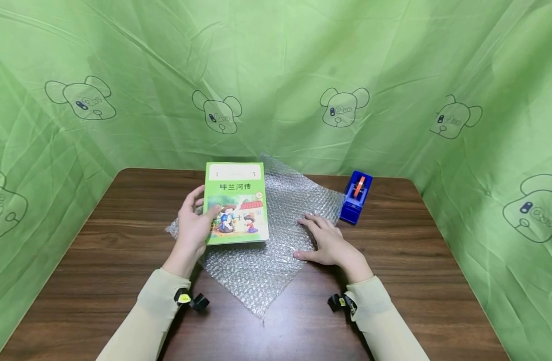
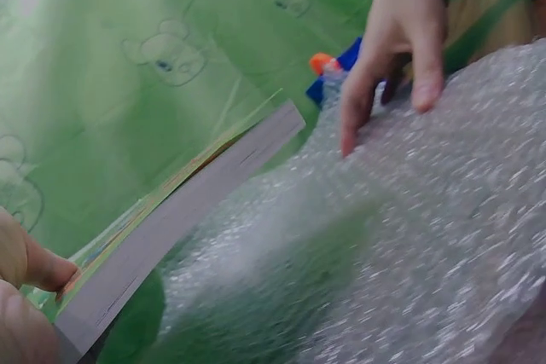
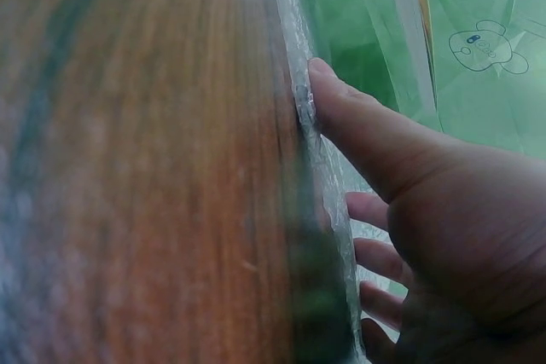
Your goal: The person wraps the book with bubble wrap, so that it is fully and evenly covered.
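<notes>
My left hand [image 1: 194, 225] grips a green paperback book [image 1: 236, 203] by its left edge, thumb on the illustrated cover and fingers behind. In the left wrist view the book [image 2: 183, 202] is seen edge-on, tilted above a sheet of bubble wrap [image 2: 409, 228]. The sheet [image 1: 262, 276] lies on the table turned like a diamond, partly hidden under the book. My right hand [image 1: 325, 240] rests on its right part with fingers spread. The right wrist view shows thumb and fingertips of the right hand [image 3: 426, 176] on the bubble wrap [image 3: 311, 117].
A blue tape dispenser [image 1: 356, 198] with an orange piece inside stands at the sheet's right corner. Under everything is a dark wooden table [image 1: 122, 240]. Green curtains [image 1: 276, 65] with printed dog heads hang behind the table and at both sides.
</notes>
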Motion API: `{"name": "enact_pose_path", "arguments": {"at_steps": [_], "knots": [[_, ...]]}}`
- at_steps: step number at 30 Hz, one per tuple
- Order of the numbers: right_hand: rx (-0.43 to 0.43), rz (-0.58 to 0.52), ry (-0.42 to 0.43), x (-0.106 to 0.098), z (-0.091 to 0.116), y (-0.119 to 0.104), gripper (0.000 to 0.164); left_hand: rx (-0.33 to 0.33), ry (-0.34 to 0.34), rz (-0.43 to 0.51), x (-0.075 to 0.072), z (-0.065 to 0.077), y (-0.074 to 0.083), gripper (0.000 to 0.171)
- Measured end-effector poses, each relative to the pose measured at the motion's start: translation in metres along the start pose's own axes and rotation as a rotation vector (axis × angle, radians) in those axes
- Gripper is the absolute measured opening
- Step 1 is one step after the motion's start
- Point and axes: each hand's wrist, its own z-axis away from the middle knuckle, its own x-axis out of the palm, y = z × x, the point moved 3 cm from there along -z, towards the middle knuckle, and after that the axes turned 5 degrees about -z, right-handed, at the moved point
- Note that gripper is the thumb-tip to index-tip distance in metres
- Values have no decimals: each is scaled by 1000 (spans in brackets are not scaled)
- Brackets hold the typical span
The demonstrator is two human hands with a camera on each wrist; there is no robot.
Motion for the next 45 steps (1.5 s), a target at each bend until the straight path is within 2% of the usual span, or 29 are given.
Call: {"name": "enact_pose_path", "arguments": {"at_steps": [7, 15, 20, 31, 36, 40, 45], "knots": [[-10, 7, 14, 1, 0, 2, 97, -19, -76, -17, 16, 6, -12, 70], [1, 4, 4, 0, 0, 0, 99, -21, -108, -17, 30, 10, -21, 68], [-8, 2, 9, 0, 0, 2, 99, -31, -130, -52, 38, 13, -26, 69], [-3, 2, -3, 1, 1, 3, 99, -93, -155, -140, 42, 14, -38, 74], [-1, 6, -5, 1, 1, 2, 99, -103, -189, -144, 45, 13, -41, 76], [-9, 9, 3, 2, 0, 3, 99, -96, -228, -148, 48, 13, -42, 77], [-12, 8, 8, 2, 0, 4, 99, -54, -263, -179, 49, 13, -42, 78]]}}
